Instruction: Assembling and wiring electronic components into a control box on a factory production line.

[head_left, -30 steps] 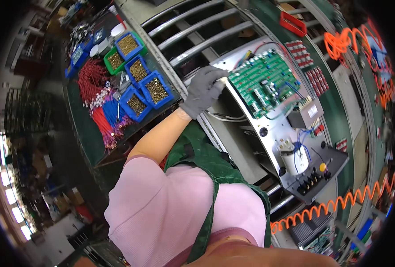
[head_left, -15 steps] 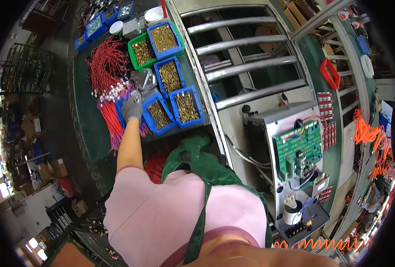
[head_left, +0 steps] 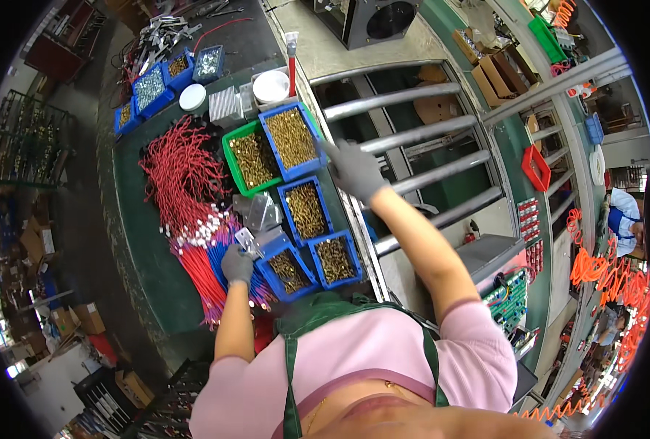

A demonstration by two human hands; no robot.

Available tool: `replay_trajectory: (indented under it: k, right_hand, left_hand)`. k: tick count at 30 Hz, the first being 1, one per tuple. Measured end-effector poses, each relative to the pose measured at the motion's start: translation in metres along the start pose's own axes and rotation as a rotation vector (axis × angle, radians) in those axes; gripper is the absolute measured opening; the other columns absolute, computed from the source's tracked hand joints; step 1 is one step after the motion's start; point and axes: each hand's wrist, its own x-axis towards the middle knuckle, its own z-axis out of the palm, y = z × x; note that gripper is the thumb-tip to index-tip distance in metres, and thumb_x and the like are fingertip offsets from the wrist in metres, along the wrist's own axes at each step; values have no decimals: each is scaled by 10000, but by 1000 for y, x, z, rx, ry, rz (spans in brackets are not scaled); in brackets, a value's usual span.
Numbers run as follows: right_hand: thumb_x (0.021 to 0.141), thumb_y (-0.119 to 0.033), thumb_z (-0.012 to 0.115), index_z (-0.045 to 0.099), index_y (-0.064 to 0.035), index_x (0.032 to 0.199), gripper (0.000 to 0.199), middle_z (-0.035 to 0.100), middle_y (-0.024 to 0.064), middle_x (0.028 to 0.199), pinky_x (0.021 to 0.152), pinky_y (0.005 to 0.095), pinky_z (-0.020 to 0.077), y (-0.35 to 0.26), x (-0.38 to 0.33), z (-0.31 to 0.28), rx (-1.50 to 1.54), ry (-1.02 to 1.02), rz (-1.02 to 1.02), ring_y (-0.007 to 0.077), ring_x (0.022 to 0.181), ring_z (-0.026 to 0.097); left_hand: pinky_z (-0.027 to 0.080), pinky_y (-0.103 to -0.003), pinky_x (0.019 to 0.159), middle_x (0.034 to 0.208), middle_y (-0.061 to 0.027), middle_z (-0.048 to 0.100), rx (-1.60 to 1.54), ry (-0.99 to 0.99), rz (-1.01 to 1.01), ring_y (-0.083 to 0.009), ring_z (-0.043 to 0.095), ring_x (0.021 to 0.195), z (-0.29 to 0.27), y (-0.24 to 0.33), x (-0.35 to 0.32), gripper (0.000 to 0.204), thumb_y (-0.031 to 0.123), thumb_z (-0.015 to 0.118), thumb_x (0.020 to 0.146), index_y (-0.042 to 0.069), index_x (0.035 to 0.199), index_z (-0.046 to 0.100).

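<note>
At 8 o'clock, the left hand (head_left: 237, 266) has fingertips too small for me to tell whether they grip the silvery piece (head_left: 245, 238) beside them. At 1 o'clock, the right hand (head_left: 357, 173) shows me its back, hiding its palm. At 4 o'clock, a pink sleeve (head_left: 479, 351) partly covers a green circuit board (head_left: 514, 293). At 12 o'clock, the top edge cuts off a dark cabinet (head_left: 372, 22). At 11 o'clock, the brass-coloured pieces (head_left: 293, 139) are too small for me to identify.

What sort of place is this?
Probably a factory workshop where electrical things are put together: there are red wires, blue bins of small metal parts, and a green circuit board.
</note>
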Motion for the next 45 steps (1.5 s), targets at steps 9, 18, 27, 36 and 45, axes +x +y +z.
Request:
replay_trajectory:
  k: [9, 18, 27, 36, 45]
  right_hand:
    - [965, -494, 347, 547, -133, 1241, 497, 655, 205, 1074, 857, 424, 488, 26, 216, 45, -40, -141, 373, 371, 973, 643]
    - [896, -330, 542, 598, -145, 1060, 254, 682, 117, 826, 673, 433, 520, 11, 198, -56, -221, -131, -177, 342, 783, 675]
    - [864, -396, 544, 661, -126, 973, 314, 683, 135, 865, 758, 431, 513, 15, 245, 0, 123, -192, -128, 336, 829, 652]
    - [835, -421, 552, 689, -128, 931, 337, 698, 118, 891, 797, 400, 517, -23, 271, -21, -71, -258, 32, 313, 851, 666]
    - [829, -295, 629, 629, -31, 773, 269, 638, 77, 690, 524, 271, 467, 23, 269, 21, 987, 7, 650, 141, 569, 587]
  left_hand:
    - [486, -420, 642, 760, -137, 663, -45, 37, 98, -337, 642, 718, 0, -4, 4, 281, 159, 786, 698, 66, 891, 604]
    - [474, -441, 648, 742, -117, 663, -73, 34, 73, -338, 629, 719, 6, -14, 3, 285, 141, 782, 686, 77, 888, 591]
    - [468, -425, 654, 743, -108, 655, -43, 23, 92, -319, 620, 725, 1, -8, 4, 274, 136, 769, 707, 74, 903, 590]
    - [455, -436, 700, 751, -96, 653, -64, 32, 73, -326, 604, 761, 4, -11, 1, 293, 121, 761, 691, 81, 927, 592]
    - [456, -444, 687, 771, -110, 657, -44, 19, 83, -336, 604, 768, 0, -7, 2, 279, 118, 755, 693, 78, 918, 594]
